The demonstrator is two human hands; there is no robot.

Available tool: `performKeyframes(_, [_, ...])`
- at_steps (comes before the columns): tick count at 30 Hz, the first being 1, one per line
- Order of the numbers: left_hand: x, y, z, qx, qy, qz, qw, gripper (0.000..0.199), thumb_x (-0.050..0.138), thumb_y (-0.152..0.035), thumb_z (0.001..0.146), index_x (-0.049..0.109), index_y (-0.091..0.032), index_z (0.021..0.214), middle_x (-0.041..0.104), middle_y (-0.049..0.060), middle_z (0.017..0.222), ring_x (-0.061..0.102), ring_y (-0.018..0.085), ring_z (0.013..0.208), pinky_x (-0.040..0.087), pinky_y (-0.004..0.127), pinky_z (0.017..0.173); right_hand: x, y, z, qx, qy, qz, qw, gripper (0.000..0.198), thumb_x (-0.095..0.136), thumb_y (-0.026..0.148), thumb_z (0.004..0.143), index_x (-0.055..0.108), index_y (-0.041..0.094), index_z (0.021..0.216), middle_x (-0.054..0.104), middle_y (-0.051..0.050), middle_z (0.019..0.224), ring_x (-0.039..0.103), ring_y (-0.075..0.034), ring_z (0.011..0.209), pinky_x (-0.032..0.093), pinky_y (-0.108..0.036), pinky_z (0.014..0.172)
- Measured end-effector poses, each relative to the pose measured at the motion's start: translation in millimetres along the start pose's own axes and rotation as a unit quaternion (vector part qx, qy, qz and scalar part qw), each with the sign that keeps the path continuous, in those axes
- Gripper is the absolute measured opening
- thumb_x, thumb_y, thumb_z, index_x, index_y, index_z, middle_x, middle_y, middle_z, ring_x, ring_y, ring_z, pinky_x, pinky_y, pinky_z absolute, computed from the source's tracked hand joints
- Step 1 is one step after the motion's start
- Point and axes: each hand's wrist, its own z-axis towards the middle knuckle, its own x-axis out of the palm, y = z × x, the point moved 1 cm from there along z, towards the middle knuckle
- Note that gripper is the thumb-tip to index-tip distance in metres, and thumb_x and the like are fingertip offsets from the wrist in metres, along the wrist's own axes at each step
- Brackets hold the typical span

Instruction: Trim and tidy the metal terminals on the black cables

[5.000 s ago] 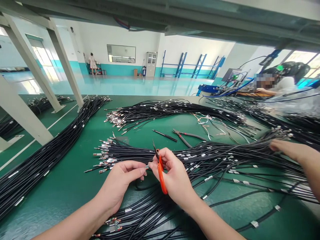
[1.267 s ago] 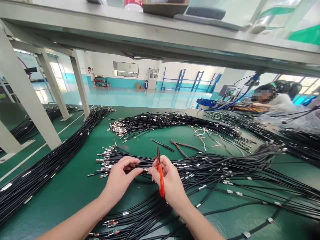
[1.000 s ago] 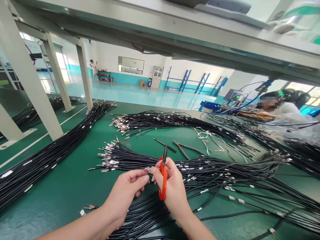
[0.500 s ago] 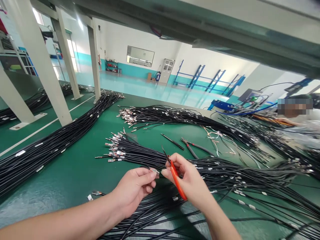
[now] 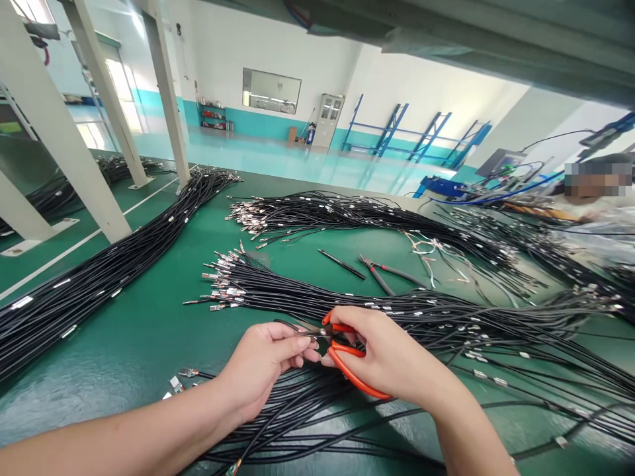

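Observation:
My left hand [image 5: 272, 360] pinches the end of a black cable, where a small metal connector showed; the fingers now mostly cover it. In my right hand [image 5: 381, 350] are red-handled scissors [image 5: 342, 357], their blades pointing left at the pinched cable end. Whether the blades touch the connector I cannot make out. Behind both hands runs a bundle of black cables [image 5: 292, 301] with metal connectors at its left end. More black cables [image 5: 297, 430] pass beneath my forearms, and a few loose connectors [image 5: 188, 373] lie beside my left forearm.
Diagonal cutters [image 5: 380, 271] and a black pen-like tool [image 5: 341, 264] lie on the green table [image 5: 149, 317]. Other cable bundles [image 5: 337, 211] stretch behind and to the left [image 5: 124, 258]. Grey posts [image 5: 84, 132] rise at left. A person [image 5: 595, 192] is at far right.
My right hand has turned the scissors from upright to pointing left, bringing the blades to the cable end in my left hand. The whole view has shifted slightly.

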Motion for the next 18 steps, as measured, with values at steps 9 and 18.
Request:
performKeyframes(9, [0.7, 0.5, 0.1, -0.004, -0.007, 0.006, 1.0, 0.006, 0.069, -0.015, 0.061, 0.066, -0.01, 0.061, 0.066, 0.008, 0.064, 0.054, 0.012, 0.061, 0.039, 0.024, 0.06, -1.3, 3.5, 0.0, -0.009, 0.012, -0.014, 1.0, 0.007, 0.057, 0.02, 0.07, 0.051, 0.02, 0.067, 0.049, 0.003, 0.059, 0.039, -0.011, 0.052, 0.029, -0.021, 0.047])
performKeyframes(18, [0.3, -0.4, -1.7, 0.0, 0.006, 0.008, 1.0, 0.004, 0.065, -0.012, 0.066, 0.065, -0.009, 0.063, 0.065, 0.007, 0.064, 0.054, 0.01, 0.06, 0.039, 0.022, 0.06, -3.9, 6.5, -1.0, -0.008, 0.02, -0.04, 0.999, 0.008, 0.055, 0.019, 0.07, 0.049, 0.019, 0.066, 0.045, 0.005, 0.056, 0.034, -0.009, 0.051, 0.025, -0.02, 0.046])
